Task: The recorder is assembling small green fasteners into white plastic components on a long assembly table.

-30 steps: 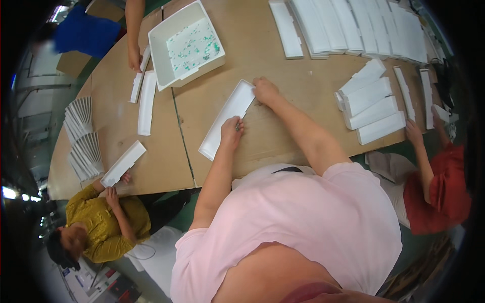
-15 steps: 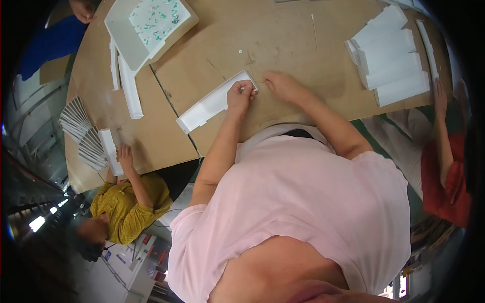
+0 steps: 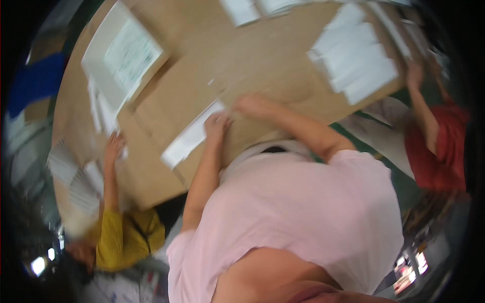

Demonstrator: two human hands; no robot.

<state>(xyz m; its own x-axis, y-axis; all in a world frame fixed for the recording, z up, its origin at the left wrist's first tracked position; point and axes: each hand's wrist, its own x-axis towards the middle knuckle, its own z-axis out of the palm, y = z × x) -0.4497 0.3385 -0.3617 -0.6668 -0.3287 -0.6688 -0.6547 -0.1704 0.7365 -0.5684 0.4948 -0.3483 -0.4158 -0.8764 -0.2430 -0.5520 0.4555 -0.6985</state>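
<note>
A long narrow white tray with low sides lies slantwise on the brown table before me. My left hand grips its far right end, fingers bent over the edge. Just right of that end, my right hand is closed, its fingertips toward the tray. Blur hides what those fingers hold; half a second ago a thin light-brown stick showed at them.
A cream bin of small green and clear pieces stands far left. White folded pieces lie at the right. A worker in yellow sits left, beside stacked grey-white strips; a worker in red is right.
My view has shifted and blurred, bringing more white pieces in at the top. The worker in yellow has reached toward the strips beside the bin. My left hand keeps its hold on the tray.
</note>
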